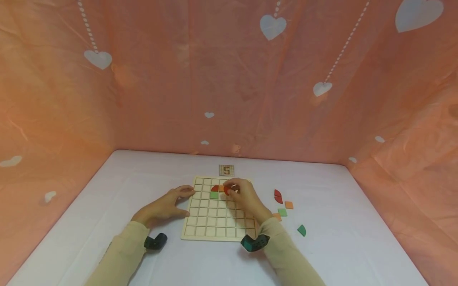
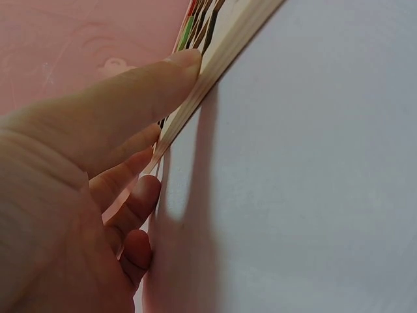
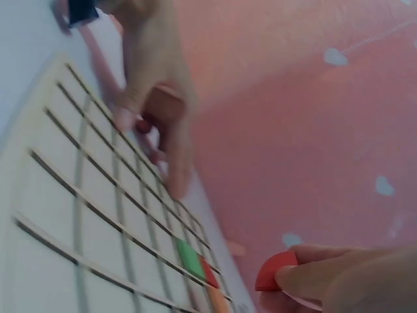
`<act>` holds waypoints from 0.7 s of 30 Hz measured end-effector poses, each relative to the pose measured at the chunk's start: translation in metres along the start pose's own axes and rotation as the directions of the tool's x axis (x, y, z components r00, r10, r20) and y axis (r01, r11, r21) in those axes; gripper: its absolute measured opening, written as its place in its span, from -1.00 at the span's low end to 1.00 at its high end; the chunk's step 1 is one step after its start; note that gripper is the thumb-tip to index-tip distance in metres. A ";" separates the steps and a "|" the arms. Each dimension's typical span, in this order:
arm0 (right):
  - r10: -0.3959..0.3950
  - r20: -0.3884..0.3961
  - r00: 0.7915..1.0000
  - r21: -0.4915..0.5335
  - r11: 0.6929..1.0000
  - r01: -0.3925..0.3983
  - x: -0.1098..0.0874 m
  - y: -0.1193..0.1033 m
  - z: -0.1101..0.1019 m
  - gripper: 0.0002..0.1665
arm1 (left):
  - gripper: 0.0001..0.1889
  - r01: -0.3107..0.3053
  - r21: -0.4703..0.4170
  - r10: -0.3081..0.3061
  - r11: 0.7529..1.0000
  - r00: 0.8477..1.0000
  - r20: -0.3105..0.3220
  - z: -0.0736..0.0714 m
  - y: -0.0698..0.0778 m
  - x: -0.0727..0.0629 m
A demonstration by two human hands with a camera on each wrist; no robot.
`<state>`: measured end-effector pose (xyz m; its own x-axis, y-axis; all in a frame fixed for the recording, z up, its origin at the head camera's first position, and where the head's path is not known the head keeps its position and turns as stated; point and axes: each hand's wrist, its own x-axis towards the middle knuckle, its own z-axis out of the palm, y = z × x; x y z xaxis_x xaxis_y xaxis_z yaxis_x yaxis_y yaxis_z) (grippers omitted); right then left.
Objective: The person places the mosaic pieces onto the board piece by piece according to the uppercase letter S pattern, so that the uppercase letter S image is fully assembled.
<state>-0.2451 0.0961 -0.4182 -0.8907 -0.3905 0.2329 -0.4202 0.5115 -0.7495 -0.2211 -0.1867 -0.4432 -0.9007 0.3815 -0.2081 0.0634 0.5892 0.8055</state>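
Observation:
A pale wooden grid board [image 1: 205,220] lies on the table. In its upper rows sit a red quarter-circle tile [image 1: 214,188], an orange square tile [image 1: 221,188] and a light green square tile [image 1: 214,195]. My right hand [image 1: 247,197] pinches another red quarter-circle tile [image 3: 275,268] between thumb and fingers, over the upper part of the board beside the orange square. At the board's left edge, my left hand [image 1: 165,206] rests with thumb and fingers spread, the thumb [image 2: 186,62] touching the rim in the left wrist view.
Right of the board lie two red quarter-circle tiles [image 1: 278,196], orange squares [image 1: 289,205], a light green square [image 1: 282,212] and a dark green quarter-circle [image 1: 302,230]. Behind the board is a small card [image 1: 226,170] with an S-like figure. Pink curtains [image 1: 229,87] surround the white table [image 1: 150,171].

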 end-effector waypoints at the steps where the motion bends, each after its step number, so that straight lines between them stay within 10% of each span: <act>1: -0.006 0.003 1.000 -0.006 1.000 0.006 -0.001 -0.001 0.003 -0.72 | -0.16 0.000 -0.003 0.000 1.000 1.000 0.000 0.000 0.000 0.000; 21: -0.036 0.090 0.995 -0.058 0.997 0.041 -0.009 -0.007 0.046 -0.71 | -0.18 -0.050 0.038 0.049 0.998 0.999 0.010 -0.002 -0.001 0.000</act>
<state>-0.2264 0.0606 -0.4431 -0.8558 -0.4756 0.2033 -0.4661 0.5386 -0.7019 -0.2215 -0.1887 -0.4428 -0.8921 0.4172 -0.1735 0.1243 0.5958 0.7935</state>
